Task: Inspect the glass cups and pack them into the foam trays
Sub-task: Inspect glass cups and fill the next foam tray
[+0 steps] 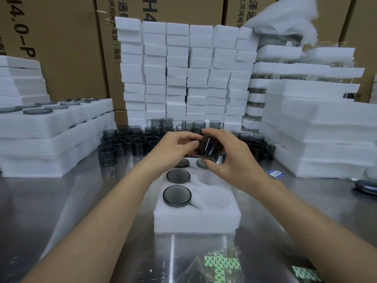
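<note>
Both hands hold one smoky grey glass cup (pixel 209 148) up above the far end of a white foam tray (pixel 195 218) on the steel table. My left hand (pixel 173 149) pinches its left side with the fingertips. My right hand (pixel 228 158) wraps round its top and right side, the thumb beneath it. The tray's left column holds grey cups: one at the near end (pixel 177 196), one behind it (pixel 178 176), and more under my hands, partly hidden. The near pockets in the right column (pixel 212 193) hold nothing. Several loose grey cups (pixel 130 142) stand behind the tray.
Stacks of filled foam trays stand at the left (pixel 47 127) and right (pixel 318 129). A wall of white foam blocks (pixel 183 74) rises at the back, in front of cardboard boxes. Plastic bags with green-printed labels (pixel 222 264) lie at the near table edge. A blue sticker (pixel 275 173) lies right of my hands.
</note>
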